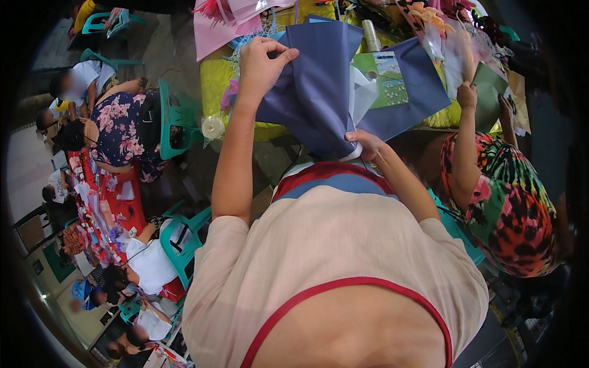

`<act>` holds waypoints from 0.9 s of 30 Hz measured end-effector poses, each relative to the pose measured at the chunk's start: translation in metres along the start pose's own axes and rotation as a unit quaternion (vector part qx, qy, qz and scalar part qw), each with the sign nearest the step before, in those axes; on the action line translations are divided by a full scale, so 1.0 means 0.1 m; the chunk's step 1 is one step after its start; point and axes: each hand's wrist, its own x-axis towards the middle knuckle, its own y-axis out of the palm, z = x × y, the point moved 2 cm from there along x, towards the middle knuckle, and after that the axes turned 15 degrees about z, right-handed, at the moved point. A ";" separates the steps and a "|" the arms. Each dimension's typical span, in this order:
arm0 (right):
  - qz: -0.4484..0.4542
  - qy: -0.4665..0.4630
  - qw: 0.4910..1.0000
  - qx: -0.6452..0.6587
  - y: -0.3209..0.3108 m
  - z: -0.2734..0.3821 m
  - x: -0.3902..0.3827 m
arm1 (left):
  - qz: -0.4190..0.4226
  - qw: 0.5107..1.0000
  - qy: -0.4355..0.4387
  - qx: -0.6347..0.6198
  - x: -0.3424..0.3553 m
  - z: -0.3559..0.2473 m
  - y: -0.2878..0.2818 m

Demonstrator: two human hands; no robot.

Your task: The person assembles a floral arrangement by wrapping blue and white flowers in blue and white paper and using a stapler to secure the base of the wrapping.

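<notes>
A dark blue sheet of wrapping paper is folded into a tapering bundle above my lap, with white translucent paper showing along its right side. My left hand pinches the upper left edge of the blue paper between thumb and fingers. Lower down, my right hand grips the bundle's narrow bottom, its thumb over the white paper. Behind the bundle lie another blue sheet and a green card or bag with a picture on it.
A table with a yellow cover holds pink sheets, orange flowers and rolls of tape. At right, a co-worker handles green paper. Several people sit at left on teal chairs around a red, cluttered table.
</notes>
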 end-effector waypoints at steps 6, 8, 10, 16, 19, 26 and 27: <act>-0.009 0.001 1.000 0.019 -0.05 -0.01 -0.08 | -0.079 0.982 -0.148 -0.082 -0.24 0.03 -0.13; -0.003 -0.009 0.999 0.030 -0.02 -0.01 -0.10 | 0.012 0.967 -0.170 -0.190 -0.36 0.10 -0.13; 0.009 -0.010 1.000 0.024 -0.02 0.02 -0.10 | 0.031 0.954 -0.160 -0.251 -0.36 0.12 -0.12; 0.017 0.009 0.999 0.025 0.04 0.07 -0.09 | 0.111 0.906 -0.169 -0.372 -0.30 0.22 -0.18; 0.048 0.028 0.998 0.032 -0.07 -0.01 -0.04 | 0.092 0.881 -0.156 -0.437 -0.31 0.30 -0.12; 0.075 0.048 0.994 0.059 -0.15 -0.07 -0.09 | 0.148 0.911 -0.155 -0.351 -0.35 0.34 -0.25; 0.076 0.048 0.994 0.059 -0.16 -0.06 -0.09 | 0.138 0.916 -0.158 -0.343 -0.37 0.37 -0.26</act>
